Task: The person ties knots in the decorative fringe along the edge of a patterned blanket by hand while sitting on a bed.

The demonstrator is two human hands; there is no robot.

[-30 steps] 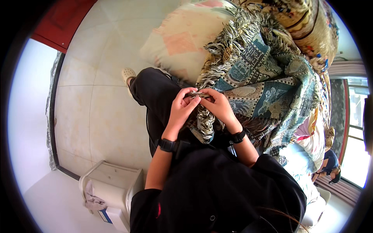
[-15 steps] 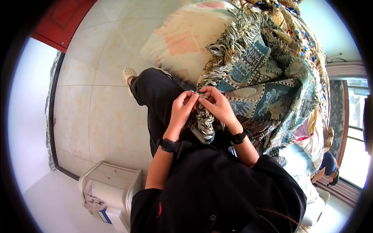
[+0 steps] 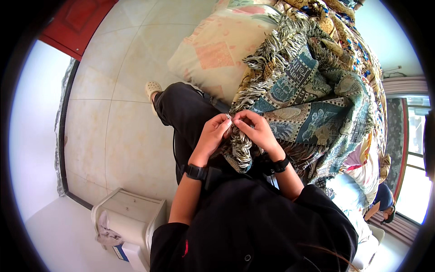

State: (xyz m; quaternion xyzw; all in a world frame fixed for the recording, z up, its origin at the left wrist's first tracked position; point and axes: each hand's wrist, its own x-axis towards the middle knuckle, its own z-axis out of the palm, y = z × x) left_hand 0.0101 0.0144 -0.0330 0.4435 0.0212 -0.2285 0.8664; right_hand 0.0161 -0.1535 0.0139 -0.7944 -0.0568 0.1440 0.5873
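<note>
A woven blanket in teal, beige and black, edged with thick cream-and-dark fringe, spreads over the bed and hangs across my lap. My left hand pinches strands of the fringe between thumb and forefinger. Right beside it, my right hand grips the same fringe, its thumb and fingertips nearly meeting those of the left. The strand tips between the fingers are too small to make out clearly. Both wrists wear black bands.
A pale floral cloth covers the bed edge beyond my knee. At lower left stands a cream cabinet with cloth and boxes on it. A red door is at far left. Another person bends by the window at right.
Both hands have shifted slightly down toward me, still pinching the fringe. The fingertips have changed position a little on the strands. The view has tilted slightly.
</note>
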